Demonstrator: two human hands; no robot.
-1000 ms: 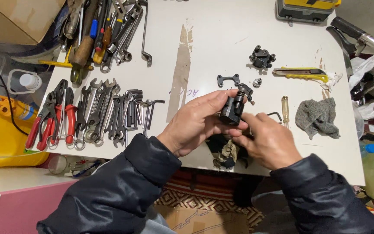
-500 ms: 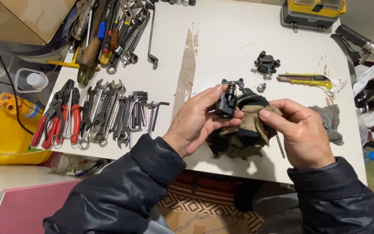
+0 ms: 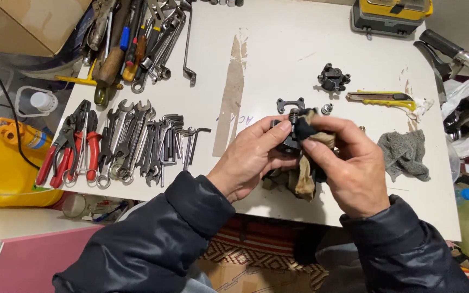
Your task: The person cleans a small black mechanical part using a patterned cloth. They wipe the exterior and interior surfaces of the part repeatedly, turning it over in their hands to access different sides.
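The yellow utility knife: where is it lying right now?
In the head view the yellow utility knife lies on the white table, right of centre, just below and right of a small black metal part and above the grey rag.

From my feed, the small black part (image 3: pixel 287 142) is mostly hidden: my left hand (image 3: pixel 251 160) wraps it and the dirty rag (image 3: pixel 305 173) in my right hand (image 3: pixel 348 165) covers its top, so I can't make out its shape. The yellow case (image 3: pixel 389 13) and the heap of tools (image 3: pixel 137 32) are cut off by the top edge. The yellow jug (image 3: pixel 6 168) runs off the left edge.
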